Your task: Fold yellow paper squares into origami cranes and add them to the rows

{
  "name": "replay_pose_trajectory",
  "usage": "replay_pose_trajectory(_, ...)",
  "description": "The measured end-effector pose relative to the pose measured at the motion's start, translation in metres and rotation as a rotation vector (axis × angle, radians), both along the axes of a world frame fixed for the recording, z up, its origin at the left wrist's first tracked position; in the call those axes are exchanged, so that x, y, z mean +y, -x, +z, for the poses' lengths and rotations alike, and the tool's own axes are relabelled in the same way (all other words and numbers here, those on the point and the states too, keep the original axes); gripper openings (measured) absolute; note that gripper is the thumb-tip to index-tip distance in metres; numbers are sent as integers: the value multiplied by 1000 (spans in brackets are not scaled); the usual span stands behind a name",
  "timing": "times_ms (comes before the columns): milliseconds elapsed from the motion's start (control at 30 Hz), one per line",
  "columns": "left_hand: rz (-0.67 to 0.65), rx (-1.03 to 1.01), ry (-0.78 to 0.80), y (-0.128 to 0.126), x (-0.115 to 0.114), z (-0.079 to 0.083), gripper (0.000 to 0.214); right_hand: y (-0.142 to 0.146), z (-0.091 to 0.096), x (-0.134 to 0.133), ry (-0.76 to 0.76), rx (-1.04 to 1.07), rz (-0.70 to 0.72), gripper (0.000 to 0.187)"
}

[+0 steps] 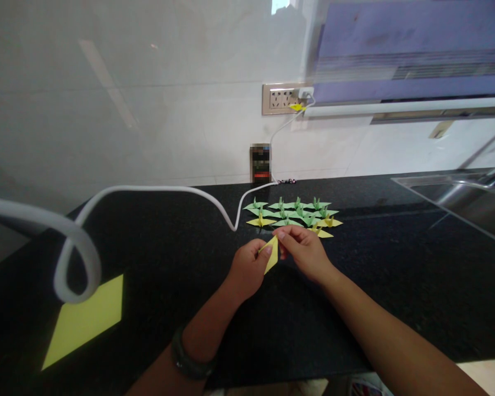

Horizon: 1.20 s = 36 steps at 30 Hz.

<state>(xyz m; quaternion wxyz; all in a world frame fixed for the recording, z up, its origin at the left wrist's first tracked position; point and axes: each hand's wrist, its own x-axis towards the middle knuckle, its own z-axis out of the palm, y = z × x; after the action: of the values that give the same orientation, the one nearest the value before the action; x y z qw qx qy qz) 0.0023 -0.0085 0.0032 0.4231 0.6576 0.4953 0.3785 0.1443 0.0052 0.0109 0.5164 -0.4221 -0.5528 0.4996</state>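
A partly folded piece of yellow origami paper (pixel 273 258) is held above the dark counter. My left hand (pixel 249 267) is closed on its left side, the thumb lying across it. At the paper's upper tip, the thumb and fingers of my right hand (pixel 303 250) are pinched together. Just beyond my hands, several green paper cranes (pixel 299 212) stand in rows with a few yellow paper cranes (pixel 260 221) among them. One yellow crane is partly hidden behind my right hand. Flat on the counter at the left lies yellow square paper (pixel 88 324).
A thick white cable (pixel 157 188) loops across the black counter (pixel 169 242) and over the yellow square paper. Against the tiled wall leans a phone-like dark device (pixel 260 163), its front blurred. A socket panel (pixel 278 99) holds a white plug. The metal sink (pixel 470 192) is at right.
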Motion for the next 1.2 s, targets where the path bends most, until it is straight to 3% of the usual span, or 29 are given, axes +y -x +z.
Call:
replay_pose_trajectory(133,15,-25,8,0,0,-1,28,1,1,-1,36,38,22,28)
replay_pose_trajectory(333,6,10,-24,1,1,-1,30,4,2,-5,77,-54,83,22)
replay_pose_trajectory(567,-16,55,-52,0,0,0,30,3,0,-3,71,-53,34,24)
replay_pose_trajectory(900,-55,2,26,-2,-2,3,25,1,-4,-1,68,-41,-53,32)
replay_pose_trajectory(1033,-24,-113,96,-2,-2,1,25,2,-2,-2,83,31,18,35)
replay_pose_trajectory(1200,14,-228,152,-3,-1,0,23,2,0,-4,97,-34,111,26)
